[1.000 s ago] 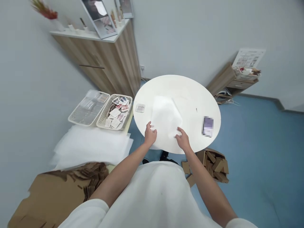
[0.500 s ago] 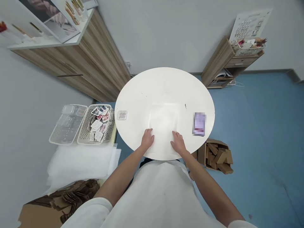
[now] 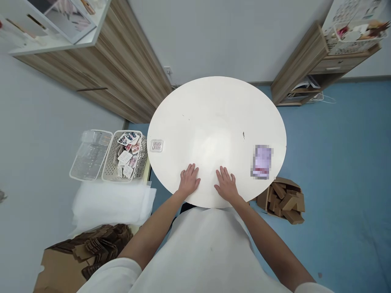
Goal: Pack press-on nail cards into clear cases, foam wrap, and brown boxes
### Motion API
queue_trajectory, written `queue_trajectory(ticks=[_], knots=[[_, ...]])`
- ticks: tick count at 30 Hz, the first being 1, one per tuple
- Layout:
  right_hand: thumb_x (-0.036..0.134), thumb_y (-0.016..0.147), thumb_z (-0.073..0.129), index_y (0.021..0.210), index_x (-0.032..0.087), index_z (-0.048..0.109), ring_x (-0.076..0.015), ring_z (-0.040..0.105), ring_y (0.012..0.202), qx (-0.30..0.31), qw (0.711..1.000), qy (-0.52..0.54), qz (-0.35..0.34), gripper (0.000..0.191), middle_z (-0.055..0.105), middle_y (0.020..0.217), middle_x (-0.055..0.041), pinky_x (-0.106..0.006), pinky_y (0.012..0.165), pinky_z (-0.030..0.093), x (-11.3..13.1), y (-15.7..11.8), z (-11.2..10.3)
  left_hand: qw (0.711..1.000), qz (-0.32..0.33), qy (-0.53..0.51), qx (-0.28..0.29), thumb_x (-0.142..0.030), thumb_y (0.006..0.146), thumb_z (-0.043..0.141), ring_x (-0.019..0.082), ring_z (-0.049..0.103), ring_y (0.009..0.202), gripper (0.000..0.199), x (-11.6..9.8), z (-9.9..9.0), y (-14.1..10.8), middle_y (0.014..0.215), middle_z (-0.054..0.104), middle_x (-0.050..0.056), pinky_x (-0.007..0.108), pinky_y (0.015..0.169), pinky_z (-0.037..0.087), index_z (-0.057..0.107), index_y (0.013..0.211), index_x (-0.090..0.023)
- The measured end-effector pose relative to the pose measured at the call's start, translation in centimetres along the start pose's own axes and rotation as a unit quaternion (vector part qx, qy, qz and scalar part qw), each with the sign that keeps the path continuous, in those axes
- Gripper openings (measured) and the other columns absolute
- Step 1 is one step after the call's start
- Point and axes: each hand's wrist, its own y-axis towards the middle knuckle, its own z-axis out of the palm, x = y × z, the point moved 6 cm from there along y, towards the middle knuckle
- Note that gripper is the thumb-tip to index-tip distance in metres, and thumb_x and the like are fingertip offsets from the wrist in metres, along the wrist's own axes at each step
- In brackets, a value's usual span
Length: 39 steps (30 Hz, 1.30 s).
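Note:
My left hand [image 3: 189, 180] lies flat near the front edge of the round white table [image 3: 214, 106], its fingers spread and nothing in it. To its right, my right hand [image 3: 226, 184] also rests palm down on the tabletop, open, with fingers apart. A small clear plastic case [image 3: 156, 145] with several tiny pieces inside sits at the table's left edge. Toward the right edge lies a purple item [image 3: 262, 162], blurred by pixelation, so I cannot tell what it is.
Left of the table stand a white basket of printed cards [image 3: 140, 162] and a basket of clear plastic boxes [image 3: 91, 154]. White sheets [image 3: 113, 203] and flattened cardboard [image 3: 100, 252] lie nearer. A carton of small brown boxes [image 3: 284, 201] is on the floor at right. Wooden cabinets [image 3: 128, 53] stand behind.
Both hands have flattened, and their fingers are more spread and stretched forward on the tabletop. The camera view has shifted slightly. The case and the purple item stay in place on the table.

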Motion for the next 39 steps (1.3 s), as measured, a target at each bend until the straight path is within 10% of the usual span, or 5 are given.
queue_trajectory(ticks=[16,21,30,39], knots=[[0.036,0.083,0.04,0.136,0.018,0.024,-0.0299,0.013,0.134,-0.057,0.998,0.009,0.026,0.058,0.013,0.147,-0.0141,-0.051,0.099,0.021,2.1,0.9,-3.7,0.996,0.043,-0.071,0.013,-0.031,0.08,0.049,0.028,0.023,0.132,0.045,1.4,-1.2,0.0,0.142,0.03,0.01,0.043,0.101,0.021,0.044,0.123,-0.024],[0.034,0.083,0.04,0.133,0.019,0.028,-0.0285,0.022,0.131,-0.113,0.986,0.119,0.034,0.053,0.016,0.146,-0.0134,-0.047,0.096,0.032,7.8,5.5,-4.5,0.992,0.016,-0.113,-0.047,-0.036,0.081,0.047,0.026,0.021,0.132,0.045,6.6,-4.8,0.0,0.142,0.03,0.01,0.043,0.103,0.018,0.042,0.124,-0.024],[0.037,0.077,0.052,0.128,0.024,0.038,-0.023,0.033,0.126,0.011,0.937,0.347,0.03,0.054,0.033,0.138,-0.0079,-0.041,0.097,0.038,19.0,15.5,-0.9,0.919,-0.175,-0.301,-0.188,-0.029,0.082,0.046,0.022,0.031,0.127,0.048,20.9,-11.2,3.7,0.138,0.033,0.011,0.036,0.105,0.026,0.036,0.128,-0.018],[0.034,0.072,0.058,0.13,0.026,0.033,-0.02,0.028,0.128,0.053,0.84,0.536,0.061,0.064,0.02,0.142,-0.0067,-0.036,0.098,0.037,22.9,18.2,1.4,0.903,-0.182,-0.356,-0.158,-0.031,0.084,0.044,0.023,0.04,0.121,0.042,22.0,-10.3,5.2,0.129,0.047,0.011,0.037,0.102,0.032,0.046,0.123,-0.016]])
